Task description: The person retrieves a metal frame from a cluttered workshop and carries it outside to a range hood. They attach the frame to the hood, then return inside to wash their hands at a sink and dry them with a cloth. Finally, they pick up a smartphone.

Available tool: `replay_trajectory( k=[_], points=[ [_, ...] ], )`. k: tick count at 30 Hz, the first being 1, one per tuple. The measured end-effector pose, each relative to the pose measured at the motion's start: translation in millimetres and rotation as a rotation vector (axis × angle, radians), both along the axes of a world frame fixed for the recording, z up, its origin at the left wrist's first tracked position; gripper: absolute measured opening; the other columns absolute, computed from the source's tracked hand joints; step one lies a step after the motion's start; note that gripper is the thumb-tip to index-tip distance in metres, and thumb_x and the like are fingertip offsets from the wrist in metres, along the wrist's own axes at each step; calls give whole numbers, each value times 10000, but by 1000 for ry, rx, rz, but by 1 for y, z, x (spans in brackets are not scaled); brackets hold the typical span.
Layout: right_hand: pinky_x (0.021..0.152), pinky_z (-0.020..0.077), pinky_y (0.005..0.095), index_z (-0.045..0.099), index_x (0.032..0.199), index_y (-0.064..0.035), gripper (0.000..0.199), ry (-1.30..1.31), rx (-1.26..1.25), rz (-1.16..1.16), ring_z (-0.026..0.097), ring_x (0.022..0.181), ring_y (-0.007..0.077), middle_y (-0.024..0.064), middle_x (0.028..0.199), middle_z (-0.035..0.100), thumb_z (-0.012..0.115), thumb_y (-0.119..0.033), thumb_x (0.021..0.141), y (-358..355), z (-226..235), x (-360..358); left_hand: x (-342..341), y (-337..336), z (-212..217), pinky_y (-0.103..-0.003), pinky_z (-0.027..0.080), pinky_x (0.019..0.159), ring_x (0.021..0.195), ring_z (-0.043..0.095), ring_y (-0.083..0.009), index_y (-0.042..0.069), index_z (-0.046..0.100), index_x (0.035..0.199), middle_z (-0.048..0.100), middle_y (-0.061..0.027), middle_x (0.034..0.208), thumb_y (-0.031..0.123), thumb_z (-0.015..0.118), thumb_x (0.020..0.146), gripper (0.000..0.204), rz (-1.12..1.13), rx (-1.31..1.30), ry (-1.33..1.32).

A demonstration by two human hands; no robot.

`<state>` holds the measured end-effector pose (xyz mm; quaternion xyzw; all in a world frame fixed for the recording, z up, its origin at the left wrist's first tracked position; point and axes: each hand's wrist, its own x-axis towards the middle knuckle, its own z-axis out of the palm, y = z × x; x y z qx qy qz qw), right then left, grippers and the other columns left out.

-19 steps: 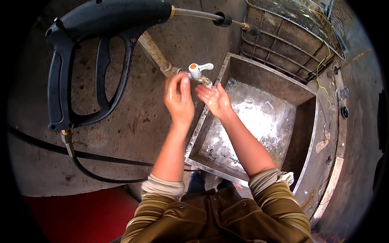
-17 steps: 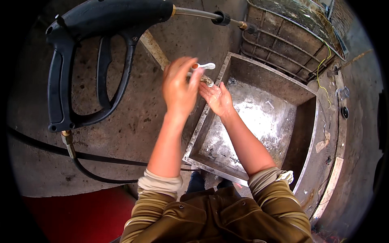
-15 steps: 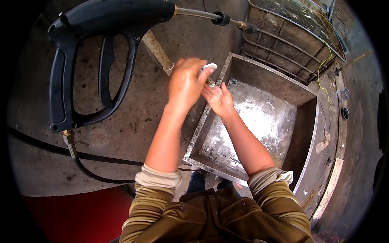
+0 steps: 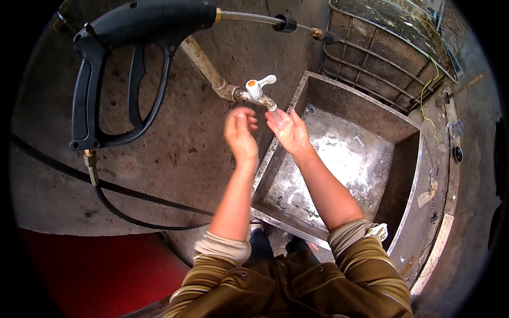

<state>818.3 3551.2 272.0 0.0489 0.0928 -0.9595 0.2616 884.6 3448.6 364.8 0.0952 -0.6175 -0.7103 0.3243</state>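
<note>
A worn metal tap [image 4: 257,98] with a white lever handle and an orange dot on top sticks out from an old pipe. Water runs from its spout onto my right hand [image 4: 288,131], which is palm up with the fingers stretched out, wet and holding nothing. My left hand [image 4: 242,137] hovers just below the tap body, beside the right one and apart from it. Its fingers are loosely bent and a little blurred, with nothing in them. Under and to the right of my hands sits a rectangular grey basin [image 4: 331,153] with a wet, shiny floor.
A black pressure-washer gun [image 4: 138,63] with a metal lance [image 4: 249,17] fills the upper left, its black hose [image 4: 63,165] trailing below. Behind the basin stands a caged container [image 4: 371,53]. A red surface [image 4: 95,270] lies at lower left, a wooden strip [image 4: 435,252] at right.
My left hand has let go of the tap's handle and dropped below it, uncovering the tap. Water now flows onto my right palm. The view has shifted slightly.
</note>
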Motion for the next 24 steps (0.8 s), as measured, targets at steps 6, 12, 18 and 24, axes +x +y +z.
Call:
replay_trajectory(
  k=[6,12,18,24],
  points=[
    [793,487,397,537,1030,-99,374,71,13,12,583,910,279,126,982,593,454,-441,904,-22,-25,12,-73,29,-113,-290,457,615,658,528,-156,40,562,883,534,-29,733,237,421,946,250,-778,875,-128],
    [687,503,416,536,990,-96,317,-30,-31,38,592,808,273,122,923,594,393,-372,929,-26,-40,0,-93,37,-108,-382,498,601,706,631,-286,28,577,928,609,-122,738,204,448,905,219,-444,-551,-327],
    [727,507,459,535,992,-66,360,-292,438,-67,595,834,275,136,951,598,315,-350,973,-19,-19,-10,-70,13,-95,-394,504,712,821,628,-345,13,577,960,623,-243,885,292,418,892,328,-440,-1186,-560],
    [860,447,373,457,1208,-43,573,117,-77,-62,543,989,245,133,1104,562,323,-525,929,-24,-14,5,-54,20,-97,-356,483,665,718,590,-236,68,558,956,596,-95,814,431,442,905,384,-823,680,-404]
  ],
)
